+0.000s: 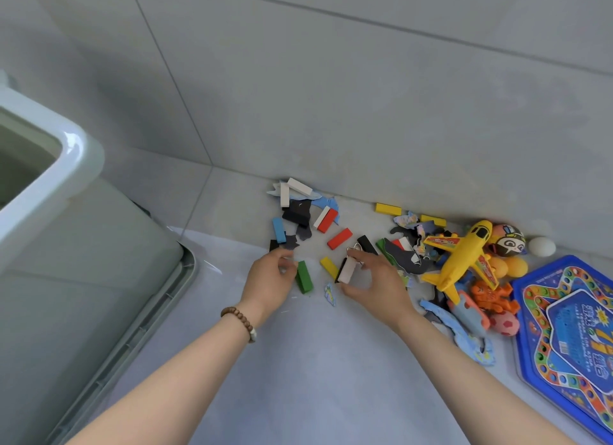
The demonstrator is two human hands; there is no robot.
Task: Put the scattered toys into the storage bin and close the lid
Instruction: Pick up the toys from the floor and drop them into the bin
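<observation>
Fingers of the right hand [374,280] clamp a pale rectangular wooden block [347,270], while a green rectangular wooden block [304,277] lies pointing away, just beside the nearer left hand [270,278], whose curled fingers' hold I cannot tell.

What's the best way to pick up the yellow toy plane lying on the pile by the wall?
Grip the yellow plane round its fat body, just behind the wings, coming down from above. It lies topmost with its body exposed, and the wings stick out sideways, so they would get in the way of a side approach. The right hand is nearer, but it holds a white block.
</observation>
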